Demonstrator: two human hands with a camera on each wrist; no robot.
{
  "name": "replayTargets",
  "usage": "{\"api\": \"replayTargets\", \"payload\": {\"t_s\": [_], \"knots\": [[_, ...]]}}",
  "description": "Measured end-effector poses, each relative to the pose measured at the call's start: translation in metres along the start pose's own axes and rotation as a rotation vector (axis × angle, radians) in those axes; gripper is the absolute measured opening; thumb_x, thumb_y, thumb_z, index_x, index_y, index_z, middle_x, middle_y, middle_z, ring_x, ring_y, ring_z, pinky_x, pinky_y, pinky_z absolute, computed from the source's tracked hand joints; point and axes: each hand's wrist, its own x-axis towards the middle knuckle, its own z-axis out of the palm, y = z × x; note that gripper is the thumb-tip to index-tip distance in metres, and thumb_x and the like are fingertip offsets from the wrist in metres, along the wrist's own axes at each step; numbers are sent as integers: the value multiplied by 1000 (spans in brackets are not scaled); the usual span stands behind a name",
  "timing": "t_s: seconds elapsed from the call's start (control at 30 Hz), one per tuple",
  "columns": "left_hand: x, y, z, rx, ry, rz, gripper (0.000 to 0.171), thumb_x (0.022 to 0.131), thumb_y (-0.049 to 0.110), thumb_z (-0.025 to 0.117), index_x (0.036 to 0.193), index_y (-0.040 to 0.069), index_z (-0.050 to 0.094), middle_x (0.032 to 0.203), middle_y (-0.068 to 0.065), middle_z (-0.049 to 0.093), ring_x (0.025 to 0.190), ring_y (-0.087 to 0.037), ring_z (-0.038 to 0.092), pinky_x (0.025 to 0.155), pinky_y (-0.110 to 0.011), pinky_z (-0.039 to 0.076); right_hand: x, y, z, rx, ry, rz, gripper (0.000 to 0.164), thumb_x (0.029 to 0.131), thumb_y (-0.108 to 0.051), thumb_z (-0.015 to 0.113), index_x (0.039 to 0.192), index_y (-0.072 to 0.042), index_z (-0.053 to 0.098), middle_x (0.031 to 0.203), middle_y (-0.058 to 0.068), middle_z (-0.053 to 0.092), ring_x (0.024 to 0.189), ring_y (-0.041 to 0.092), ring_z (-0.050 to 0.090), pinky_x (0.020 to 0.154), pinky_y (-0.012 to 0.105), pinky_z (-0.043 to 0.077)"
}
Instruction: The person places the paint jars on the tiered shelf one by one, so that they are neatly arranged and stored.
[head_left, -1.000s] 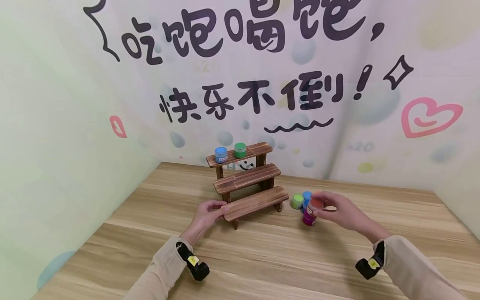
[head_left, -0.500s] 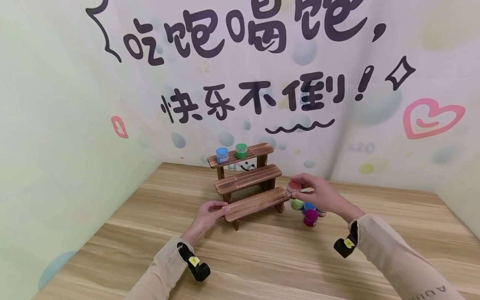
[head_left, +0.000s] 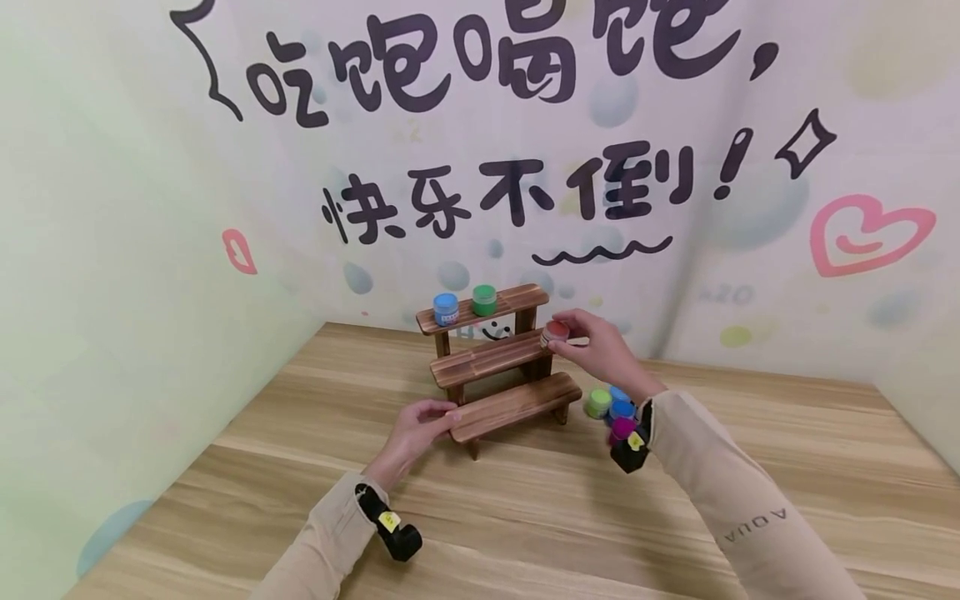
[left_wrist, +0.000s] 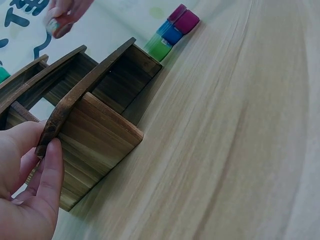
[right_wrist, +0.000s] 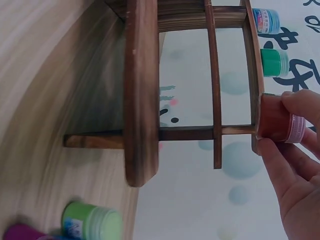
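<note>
A three-step wooden stand (head_left: 517, 405) rests on the table. My left hand (head_left: 411, 435) pinches the left end of its lowest step, thumb and fingers on either side of the board in the left wrist view. My right hand (head_left: 598, 343) holds a small red paint jar (right_wrist: 275, 119) at the stand's upper right. In the right wrist view the jar's base is close to the top board; I cannot tell whether they touch. A blue paint jar (head_left: 446, 309) and a green paint jar (head_left: 484, 300) stand on the top step.
Right of the stand sit a lime-green jar (head_left: 598, 403), a blue jar (head_left: 622, 411) and a magenta jar (left_wrist: 186, 21), with another blue one behind. My right wrist camera (head_left: 630, 454) partly covers them in the head view. A printed cloth (head_left: 420, 275) hangs behind the table.
My right hand has lifted the red jar from the group on the table and carried it left and up to the stand. The left hand stays on the lowest step.
</note>
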Motion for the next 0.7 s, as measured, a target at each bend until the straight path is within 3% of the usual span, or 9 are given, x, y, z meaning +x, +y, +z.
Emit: {"api": "replayTargets", "payload": {"t_s": [0.43, 0.7], "knots": [[0, 1, 1, -4, 16, -4, 25, 81, 9, 64, 101, -5, 60, 101, -16, 55, 80, -17, 55, 73, -31, 51, 43, -10, 13, 74, 162, 46, 42, 80, -14, 65, 118, 0, 52, 107, 15, 59, 95, 25, 56, 81, 36, 47], [0, 1, 1, -5, 13, 1, 26, 81, 9, 65, 102, -6, 59, 102, -17, 55, 81, -17, 56, 74, -32, 51, 58, -22, 15, 74, 158, 63, 45, 82, -12, 64, 122, 2, 48, 110, 17, 56, 96, 27, 55, 83, 37, 46]]}}
